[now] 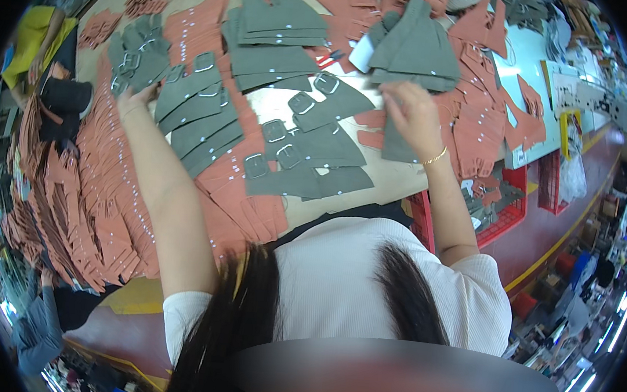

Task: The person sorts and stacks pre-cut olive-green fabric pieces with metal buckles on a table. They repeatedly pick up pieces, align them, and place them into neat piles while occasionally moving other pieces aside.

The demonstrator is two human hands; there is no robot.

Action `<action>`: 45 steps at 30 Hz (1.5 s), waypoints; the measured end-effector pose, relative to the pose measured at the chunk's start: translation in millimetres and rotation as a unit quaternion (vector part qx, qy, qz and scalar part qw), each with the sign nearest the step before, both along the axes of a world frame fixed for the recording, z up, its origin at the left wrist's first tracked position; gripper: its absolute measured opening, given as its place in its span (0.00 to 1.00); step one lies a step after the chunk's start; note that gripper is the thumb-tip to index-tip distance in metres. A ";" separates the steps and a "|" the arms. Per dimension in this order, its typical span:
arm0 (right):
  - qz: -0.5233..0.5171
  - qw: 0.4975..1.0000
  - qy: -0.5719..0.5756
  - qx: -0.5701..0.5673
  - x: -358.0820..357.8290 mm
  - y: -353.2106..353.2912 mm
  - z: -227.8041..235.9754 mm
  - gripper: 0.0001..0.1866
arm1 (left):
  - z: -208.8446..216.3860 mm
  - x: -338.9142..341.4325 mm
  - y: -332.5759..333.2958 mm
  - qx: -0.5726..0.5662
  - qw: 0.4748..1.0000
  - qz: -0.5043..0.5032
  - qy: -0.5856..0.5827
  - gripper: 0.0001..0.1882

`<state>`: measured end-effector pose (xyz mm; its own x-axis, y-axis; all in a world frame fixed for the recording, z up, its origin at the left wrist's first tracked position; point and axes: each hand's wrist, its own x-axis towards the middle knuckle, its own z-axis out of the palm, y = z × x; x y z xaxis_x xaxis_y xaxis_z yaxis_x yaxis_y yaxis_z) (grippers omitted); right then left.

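Note:
My left hand (138,99) is at the lower edge of a bunch of dark green fabric or leather pieces with metal buckles (139,55); its fingers are curled at them and partly hidden. My right hand (411,112), a gold bracelet on its wrist, hovers palm down by the lower edge of a stack of green triangular pieces (418,49), fingers loosely bent and apart, with nothing visible in them. Between my hands, green buckled pieces (309,151) are fanned in overlapping rows, beside another fanned group of buckled pieces (202,117). Plain green pieces (279,27) lie stacked beyond.
Rows of orange pieces (119,188) cover the table's left side; more orange pieces (477,131) lie at the right. A red-handled tool (329,58) rests mid-table. Red crates (513,204) stand below at right, near a sewing machine (593,100). Another person in yellow (39,38) works at far left.

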<state>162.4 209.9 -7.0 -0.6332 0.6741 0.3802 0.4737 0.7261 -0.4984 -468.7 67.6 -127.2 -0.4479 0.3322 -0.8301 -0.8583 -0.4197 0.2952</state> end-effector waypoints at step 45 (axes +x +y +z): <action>-0.074 0.986 -0.073 0.132 59.3 97.7 -50.4 0.12 | 86.1 274.2 185.7 0.009 0.813 -0.367 0.453 0.15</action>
